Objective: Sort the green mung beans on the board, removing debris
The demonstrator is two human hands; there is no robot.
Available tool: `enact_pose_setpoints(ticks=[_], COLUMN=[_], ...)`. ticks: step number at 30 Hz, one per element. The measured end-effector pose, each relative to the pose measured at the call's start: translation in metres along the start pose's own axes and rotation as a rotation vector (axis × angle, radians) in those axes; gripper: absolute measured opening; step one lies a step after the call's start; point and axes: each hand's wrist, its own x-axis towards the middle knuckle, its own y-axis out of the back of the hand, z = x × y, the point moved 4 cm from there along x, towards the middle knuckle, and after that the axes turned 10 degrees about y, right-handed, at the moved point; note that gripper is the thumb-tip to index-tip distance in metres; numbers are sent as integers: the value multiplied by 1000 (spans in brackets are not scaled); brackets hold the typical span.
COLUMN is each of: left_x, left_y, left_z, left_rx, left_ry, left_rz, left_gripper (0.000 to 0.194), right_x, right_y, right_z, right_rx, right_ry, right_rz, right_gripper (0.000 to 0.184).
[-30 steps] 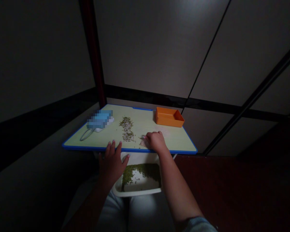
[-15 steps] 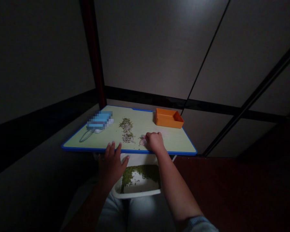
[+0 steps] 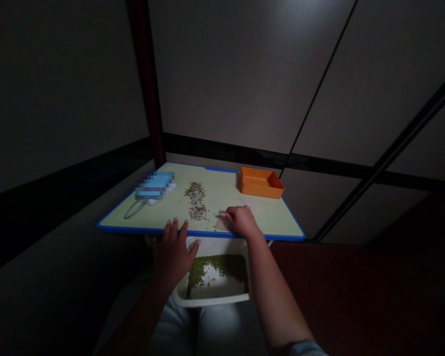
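Observation:
My left hand (image 3: 173, 257) lies at the near edge of the small table (image 3: 163, 217), fingers spread and holding nothing. Over the tabletop, my right hand (image 3: 242, 220) is closed with its fingertips pinched together; whatever may be between them is too small or hidden. Just beneath its fingers is a pinkish patch (image 3: 222, 224) on the tabletop, which I cannot identify. Between the hands and farther back spreads a loose pile of small green and pale grains (image 3: 197, 200). Below the table edge, a white tub (image 3: 215, 300) contains many small green grains (image 3: 222, 263).
An orange open box (image 3: 261, 189) stands at the table's back right. At the left is a blue packet (image 3: 155, 185), blurred out, with a looped cord (image 3: 134, 209) beside it. Panelled walls (image 3: 222, 74) close in behind and to the left.
My right hand has shifted slightly right and toward me, showing more of its fingertips. My left hand stays spread at the edge. The whole view has moved a little.

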Motion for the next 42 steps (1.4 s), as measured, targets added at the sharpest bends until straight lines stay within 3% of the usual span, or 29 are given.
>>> enact_pose_setpoints(ticks=[11,35,42], left_x=[-1,-1,-1], left_y=[2,6,5], left_z=[0,2,1], left_rx=[-8,-27,-17], left_ry=[8,10,9], left_rz=[-8,-27,-30], left_gripper=[59,59,60], right_x=[5,12,2], right_y=[-7,-5,-1], right_z=[4,-13,-1], right_rx=[-88,-47,7], right_ry=[-96,21,-10], right_rz=[19,12,2], right_gripper=[30,30,29])
